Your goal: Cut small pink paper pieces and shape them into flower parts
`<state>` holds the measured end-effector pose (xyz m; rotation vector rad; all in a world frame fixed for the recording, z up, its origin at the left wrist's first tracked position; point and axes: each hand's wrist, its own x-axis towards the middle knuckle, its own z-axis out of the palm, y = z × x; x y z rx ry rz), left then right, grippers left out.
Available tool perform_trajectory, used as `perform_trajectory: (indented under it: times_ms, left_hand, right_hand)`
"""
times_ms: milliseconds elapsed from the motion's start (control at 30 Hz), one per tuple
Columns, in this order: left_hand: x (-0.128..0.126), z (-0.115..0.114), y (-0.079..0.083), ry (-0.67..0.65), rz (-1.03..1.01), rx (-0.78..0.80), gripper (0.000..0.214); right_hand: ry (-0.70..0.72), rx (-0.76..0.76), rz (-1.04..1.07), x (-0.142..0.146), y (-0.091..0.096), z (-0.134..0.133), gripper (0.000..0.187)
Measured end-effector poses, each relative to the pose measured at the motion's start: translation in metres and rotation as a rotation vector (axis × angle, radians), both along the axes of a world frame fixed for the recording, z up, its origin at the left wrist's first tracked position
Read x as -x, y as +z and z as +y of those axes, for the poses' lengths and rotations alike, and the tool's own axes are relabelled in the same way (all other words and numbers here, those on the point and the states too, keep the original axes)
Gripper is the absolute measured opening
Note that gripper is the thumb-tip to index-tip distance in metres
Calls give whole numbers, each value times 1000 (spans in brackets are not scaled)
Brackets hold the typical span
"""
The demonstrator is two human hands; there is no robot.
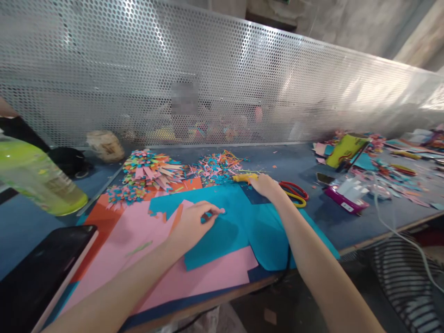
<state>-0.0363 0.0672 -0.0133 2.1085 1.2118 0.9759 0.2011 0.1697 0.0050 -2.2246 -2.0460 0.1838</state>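
My left hand (193,223) rests on the blue paper sheet (229,222), fingers pinched on a small pink paper piece (218,211). My right hand (264,184) reaches forward and closes on a yellow tool (244,177), perhaps a glue gun, lying at the far edge of the blue sheet. Pink paper sheets (204,277) and an orange sheet (104,212) lie under and left of the blue one. Piles of small coloured folded paper pieces (152,169) and paper scraps (217,165) sit behind the sheets.
Red and yellow scissors (294,192) lie just right of my right hand. A green bottle (38,178) and a black tablet (41,273) are at the left. A yellow-green cup (345,150), a purple box (342,200), a cable (391,226) and more scraps lie at the right. A perforated metal panel (222,69) backs the bench.
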Motion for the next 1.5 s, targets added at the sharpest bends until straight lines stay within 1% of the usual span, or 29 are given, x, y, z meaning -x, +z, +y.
perform_trajectory:
  times_ms: [100, 133, 200, 267, 433, 567, 600, 700, 733, 767, 800, 867, 900, 933, 1033, 1100, 1133, 1200, 1300, 1433, 1500]
  left_hand:
    - [0, 0, 1, 14, 24, -7, 18]
    - [0, -1, 2, 22, 33, -5, 18]
    - [0, -1, 4, 38, 44, 8, 18]
    - [0, -1, 7, 46, 34, 37, 17]
    - [1, 1, 7, 61, 18, 81, 15]
    - [2, 2, 5, 76, 11, 80, 15]
    - [2, 2, 4, 76, 8, 82, 15]
    - [3, 3, 3, 78, -1, 69, 16]
    - [3, 4, 2, 80, 3, 60, 16]
    - [3, 4, 2, 82, 9, 53, 16]
    - [3, 5, 2, 88, 19, 49, 15]
    - [4, 5, 2, 102, 37, 51, 15]
    - [4, 6, 2, 109, 42, 53, 15]
    - [4, 6, 2, 115, 46, 55, 15]
    - [5, 6, 2, 115, 50, 58, 16]
    - [5, 7, 1, 119, 54, 61, 16]
    - [6, 7, 1, 122, 57, 61, 16]
    - [6, 9, -1, 132, 60, 58, 16]
    - [8, 13, -5, 136, 59, 47, 16]
    - [11, 15, -6, 162, 47, 65, 19]
    - [11, 16, -6, 174, 45, 87, 20]
  right_hand:
    - [-91, -58, 37, 5, 2, -1, 64]
    - [-113, -83, 86, 5, 3, -1, 64]
    - [-137, -115, 209, 2, 5, 0, 59]
    - [-147, -118, 322, -4, 6, 3, 54]
    - [-109, -65, 591, -20, 10, 8, 49]
    - [-50, -69, 800, -27, 24, 1, 50]
    - [-26, -59, 887, -29, 29, -1, 51]
    - [44, 30, 1234, -35, 40, -8, 50]
    - [63, 56, 1310, -37, 42, -10, 49]
    - [82, 69, 1339, -38, 43, -12, 47]
    - [103, 68, 1333, -38, 43, -13, 46]
    - [151, 9, 1225, -35, 42, -14, 45]
    - [173, -43, 1146, -32, 40, -15, 45]
    - [182, -125, 1044, -28, 39, -15, 44]
    - [160, -249, 914, -17, 35, -16, 35]
    - [195, -457, 532, -11, 31, -20, 39]
    - [223, -523, 378, -9, 29, -22, 42]
    - [275, -639, 155, -6, 24, -28, 47]
    - [316, -710, -31, -5, 16, -34, 46]
    - [383, -768, -169, -7, 11, -39, 44]
    - [443, -764, -223, -8, 10, -42, 44]
